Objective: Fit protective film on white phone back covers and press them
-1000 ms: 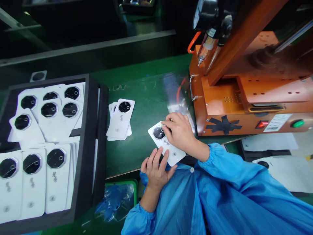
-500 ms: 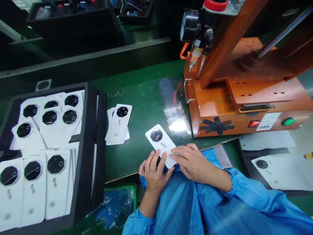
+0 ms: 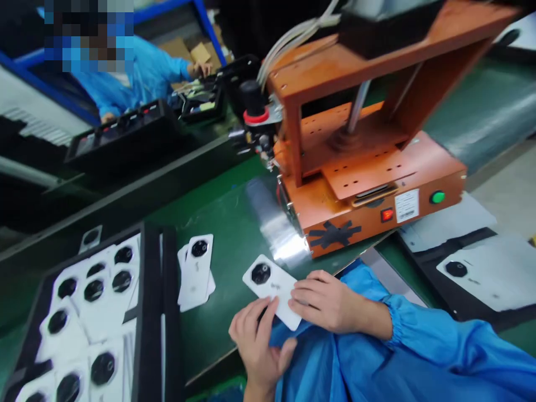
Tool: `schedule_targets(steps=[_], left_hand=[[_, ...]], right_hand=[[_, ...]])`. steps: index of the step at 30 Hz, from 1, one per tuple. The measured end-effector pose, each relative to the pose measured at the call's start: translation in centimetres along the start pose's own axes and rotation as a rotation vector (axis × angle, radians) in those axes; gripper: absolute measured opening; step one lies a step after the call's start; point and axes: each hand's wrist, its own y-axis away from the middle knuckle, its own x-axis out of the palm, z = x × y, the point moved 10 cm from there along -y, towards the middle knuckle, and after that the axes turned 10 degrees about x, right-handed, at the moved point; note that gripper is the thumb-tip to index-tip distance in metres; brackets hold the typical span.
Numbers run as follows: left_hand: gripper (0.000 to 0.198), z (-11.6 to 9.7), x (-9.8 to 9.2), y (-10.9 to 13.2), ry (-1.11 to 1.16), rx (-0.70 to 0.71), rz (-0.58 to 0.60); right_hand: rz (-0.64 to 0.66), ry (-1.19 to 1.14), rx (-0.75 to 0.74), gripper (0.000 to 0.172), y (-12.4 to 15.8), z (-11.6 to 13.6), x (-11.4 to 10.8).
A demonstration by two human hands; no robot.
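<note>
A white phone back cover (image 3: 268, 285) with a black octagonal camera ring lies on the green table (image 3: 234, 234) near its front edge. My left hand (image 3: 257, 340) rests its stretched fingers on the cover's near end. My right hand (image 3: 324, 301) lies flat with its fingers pressing on the cover's right side. Both arms wear blue sleeves.
A small stack of white covers (image 3: 196, 272) lies left of the hands. A black tray (image 3: 151, 312) with several covers is at far left. An orange press machine (image 3: 360, 167) stands behind, with a green button (image 3: 438, 197). Another tray (image 3: 473, 273) sits right. A person in blue (image 3: 138, 72) works beyond.
My right hand slid from the cover's camera end down to its lower right side. The view tilted up, revealing the top of the press and a person beyond.
</note>
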Motion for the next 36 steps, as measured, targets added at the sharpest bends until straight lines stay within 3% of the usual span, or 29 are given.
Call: schedule_targets(steps=[4, 6, 9, 12, 15, 18, 23, 25, 28, 30, 36], left_hand=[[0.049, 2.4, -2.3, -4.6, 0.241, -0.129, -0.137], [0.037, 3.2, -2.1, -7.8, 0.345, -0.193, -0.151], [0.027, 2.6, 0.1, -12.8, 0.504, -0.212, -0.061], [0.022, 1.3, 2.9, -16.2, 0.613, -0.207, 0.044], [0.023, 0.3, 4.7, -17.9, 0.644, -0.204, 0.046], [0.029, -0.1, 6.6, -18.6, 0.705, -0.281, 0.064], [0.059, -2.1, 11.8, -20.0, 1.066, -0.555, 0.296], [0.063, -3.2, 13.1, -21.2, 1.163, -0.626, 0.343], [0.053, -5.0, 14.6, -23.2, 1.297, -0.679, 0.364], [0.049, -6.0, 15.4, -24.6, 1.373, -0.686, 0.328], [0.041, -5.9, 16.9, -28.7, 1.362, -0.69, 0.021]], right_hand=[[-0.206, 0.06, -0.056, 0.021, 1.7, -0.1, -5.2], [-0.305, 0.116, -0.061, 0.021, 3.2, 0.1, -8.0], [-0.37, 0.199, -0.024, 0.021, 5.7, -0.1, -11.7], [-0.353, 0.33, 0.061, 0.023, 8.1, -0.8, -14.5], [-0.344, 0.429, 0.222, 0.025, 10.4, -2.2, -16.9], [-0.432, 0.453, 0.398, 0.026, 12.4, -3.0, -18.9], [-0.522, 0.517, 0.661, 0.037, 14.5, -4.3, -20.5], [-0.508, 0.547, 0.661, 0.04, 14.8, -4.7, -20.6], [-0.487, 0.595, 0.606, 0.039, 15.0, -5.7, -20.9], [-0.476, 0.629, 0.561, 0.036, 14.9, -6.7, -20.7], [-0.576, 0.64, 0.468, 0.032, 12.7, -10.7, -19.5]])
